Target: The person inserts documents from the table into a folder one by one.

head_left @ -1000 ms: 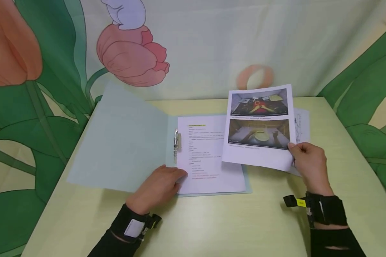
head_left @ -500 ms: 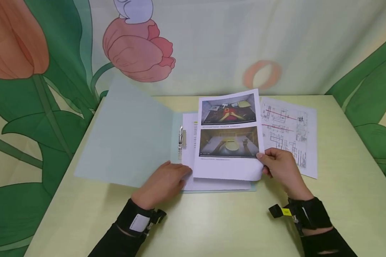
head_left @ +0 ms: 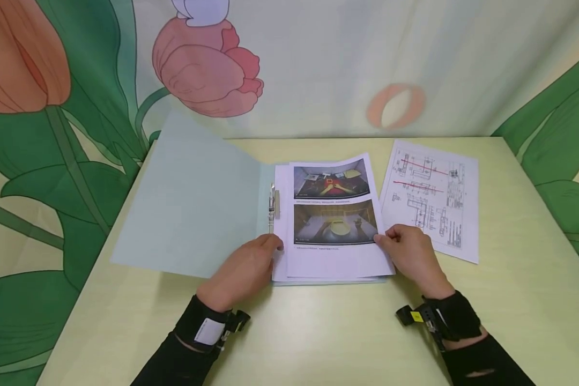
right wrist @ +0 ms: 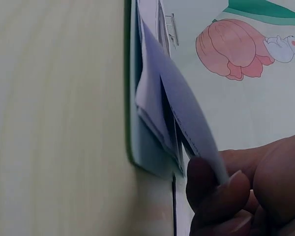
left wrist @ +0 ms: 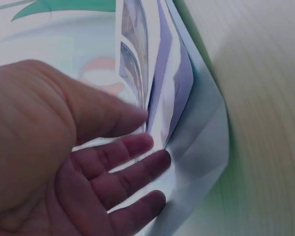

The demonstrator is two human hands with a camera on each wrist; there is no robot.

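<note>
At the left, the cover of my folder (head_left: 188, 209) lies folded out. My left hand (head_left: 238, 271) reaches in from the near side to the lower left edge of the loose papers (head_left: 281, 272), fingers loose and a little apart; whether thumb and forefinger pinch anything, I cannot tell. Just beyond them stands the metal clip (head_left: 272, 201). Right of it, on those papers, is the picture sheet (head_left: 338, 260), its long axis running away from me, its left edge roughly in line with the clip but apart from it. My right hand (head_left: 412, 257) pinches its right edge, raised off the papers, so the sheet lies leftward from that hand, between it and the clip. Farthest right, on the table (head_left: 328, 332), is a drawing (head_left: 429, 201).
</note>
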